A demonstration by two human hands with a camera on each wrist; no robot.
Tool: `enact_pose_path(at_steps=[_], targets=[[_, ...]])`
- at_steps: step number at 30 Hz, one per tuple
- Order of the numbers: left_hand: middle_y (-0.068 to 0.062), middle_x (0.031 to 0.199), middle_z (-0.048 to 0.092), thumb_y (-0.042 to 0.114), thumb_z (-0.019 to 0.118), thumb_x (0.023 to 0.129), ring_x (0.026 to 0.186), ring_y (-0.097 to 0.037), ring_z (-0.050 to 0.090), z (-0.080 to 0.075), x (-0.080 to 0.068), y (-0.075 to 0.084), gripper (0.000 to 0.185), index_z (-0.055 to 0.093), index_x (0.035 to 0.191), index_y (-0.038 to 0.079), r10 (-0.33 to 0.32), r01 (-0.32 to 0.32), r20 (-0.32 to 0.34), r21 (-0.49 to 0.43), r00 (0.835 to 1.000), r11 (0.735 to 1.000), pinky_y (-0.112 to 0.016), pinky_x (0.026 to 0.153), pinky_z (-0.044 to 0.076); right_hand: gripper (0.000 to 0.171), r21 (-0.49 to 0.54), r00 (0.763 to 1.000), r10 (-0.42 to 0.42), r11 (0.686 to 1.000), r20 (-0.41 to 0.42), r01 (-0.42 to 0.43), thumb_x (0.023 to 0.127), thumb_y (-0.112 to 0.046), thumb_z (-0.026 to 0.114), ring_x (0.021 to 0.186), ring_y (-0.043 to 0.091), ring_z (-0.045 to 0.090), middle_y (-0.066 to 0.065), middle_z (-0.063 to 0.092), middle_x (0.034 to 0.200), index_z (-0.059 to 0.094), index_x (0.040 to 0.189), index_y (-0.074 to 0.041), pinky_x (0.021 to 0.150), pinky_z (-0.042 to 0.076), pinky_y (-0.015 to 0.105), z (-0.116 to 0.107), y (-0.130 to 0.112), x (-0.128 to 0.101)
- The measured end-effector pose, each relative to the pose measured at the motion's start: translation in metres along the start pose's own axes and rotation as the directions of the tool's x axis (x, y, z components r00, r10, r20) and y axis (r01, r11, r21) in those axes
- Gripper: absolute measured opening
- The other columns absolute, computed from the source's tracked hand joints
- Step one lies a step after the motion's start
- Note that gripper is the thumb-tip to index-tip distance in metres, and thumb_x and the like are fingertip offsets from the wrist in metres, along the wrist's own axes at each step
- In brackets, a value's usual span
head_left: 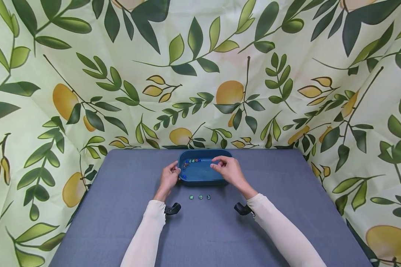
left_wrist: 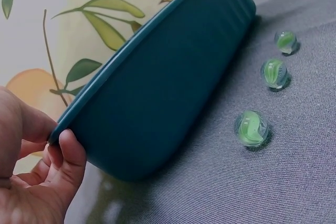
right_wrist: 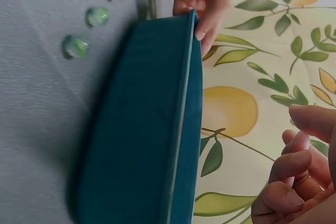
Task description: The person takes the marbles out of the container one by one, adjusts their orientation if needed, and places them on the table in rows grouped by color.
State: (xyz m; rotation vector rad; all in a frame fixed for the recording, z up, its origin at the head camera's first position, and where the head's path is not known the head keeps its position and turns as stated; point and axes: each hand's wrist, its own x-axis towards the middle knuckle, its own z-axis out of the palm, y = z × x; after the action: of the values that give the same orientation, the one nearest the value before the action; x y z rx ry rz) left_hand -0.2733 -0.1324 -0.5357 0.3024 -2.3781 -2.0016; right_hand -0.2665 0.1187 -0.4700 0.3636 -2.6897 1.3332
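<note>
Marbles of glass lie toward the left side of the blue tray near the worktop's far edge, where, with left hand pinching its left rim steadily, right hand, fingertips apart above, should work low and softly.

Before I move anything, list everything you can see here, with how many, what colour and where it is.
Tray: one, teal blue, at the table's far side.
Loose marbles: three, clear with green, in a row on the table in front of the tray.
Tray marbles: several, too small to count surely, blue, green and reddish, toward the tray's left.
Table: one, grey-blue, under everything.
Backdrop: pale, printed with green leaves and orange fruit, behind and beside the table.
Wrist mounts: two, black, one per wrist.
Sleeves: two, off-white, on the forearms.
Hands: two, bare; left gripping the tray's left rim, right over its right end.
</note>
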Motion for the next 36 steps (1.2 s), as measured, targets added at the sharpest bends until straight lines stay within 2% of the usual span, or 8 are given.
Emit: enact_pose_path(at_steps=[10, 18, 25, 28, 36], targets=[[-0.004, 0.095, 0.047, 0.005, 0.057, 0.096, 0.077, -0.014, 0.05, 0.0, 0.001, 0.0, 0.047, 0.05, 0.142, 0.004, 0.006, -0.006, -0.008, -0.003, 1.0, 1.0, -0.031, 0.064, 0.055, 0.029, 0.008, 0.999, -0.012, 1.0, 0.031, 0.011, 0.089, -0.027, 0.072, 0.056, 0.015, 0.047, -0.001, 0.059, 0.068, 0.073, 0.11, -0.007, 0.057, 0.039, 0.027, 0.023, -0.003, 0.04], [-0.003, 0.094, 0.048, 0.006, 0.057, 0.096, 0.075, -0.013, 0.05, 0.001, 0.001, 0.001, 0.046, 0.052, 0.142, 0.005, 0.005, -0.005, -0.011, -0.004, 1.0, 1.0, -0.031, 0.064, 0.055, 0.028, -0.018, 0.996, 0.072, 0.997, 0.053, -0.071, 0.089, -0.025, 0.072, 0.06, 0.015, 0.052, 0.002, 0.065, 0.073, 0.074, 0.112, -0.009, 0.056, 0.038, 0.026, 0.048, 0.005, 0.061], [-0.003, 0.092, 0.048, 0.005, 0.057, 0.096, 0.074, -0.013, 0.051, 0.001, 0.002, 0.0, 0.045, 0.052, 0.141, 0.003, 0.012, -0.012, -0.01, -0.022, 1.0, 1.0, -0.029, 0.062, 0.055, 0.027, -0.015, 0.988, 0.129, 0.992, 0.082, -0.129, 0.088, -0.025, 0.073, 0.056, 0.014, 0.05, 0.017, 0.071, 0.081, 0.075, 0.112, -0.012, 0.052, 0.035, 0.026, 0.065, 0.013, 0.072], [-0.003, 0.092, 0.048, 0.005, 0.057, 0.096, 0.074, -0.013, 0.051, 0.001, 0.0, 0.0, 0.045, 0.052, 0.141, 0.003, 0.015, -0.015, -0.007, -0.022, 1.0, 1.0, -0.029, 0.061, 0.055, 0.026, -0.043, 0.985, 0.149, 0.988, 0.084, -0.146, 0.087, -0.026, 0.075, 0.055, 0.014, 0.049, 0.016, 0.071, 0.078, 0.076, 0.111, -0.015, 0.053, 0.035, 0.026, 0.071, 0.017, 0.075], [-0.003, 0.093, 0.048, 0.005, 0.057, 0.096, 0.074, -0.013, 0.052, 0.0, -0.002, 0.0, 0.045, 0.052, 0.141, 0.003, 0.011, -0.011, -0.007, -0.013, 1.0, 1.0, -0.033, 0.064, 0.056, 0.022, -0.134, 0.979, 0.187, 0.976, 0.087, -0.174, 0.085, -0.028, 0.076, 0.067, 0.015, 0.059, 0.002, 0.074, 0.079, 0.078, 0.106, -0.021, 0.064, 0.045, 0.028, 0.087, 0.02, 0.082]])
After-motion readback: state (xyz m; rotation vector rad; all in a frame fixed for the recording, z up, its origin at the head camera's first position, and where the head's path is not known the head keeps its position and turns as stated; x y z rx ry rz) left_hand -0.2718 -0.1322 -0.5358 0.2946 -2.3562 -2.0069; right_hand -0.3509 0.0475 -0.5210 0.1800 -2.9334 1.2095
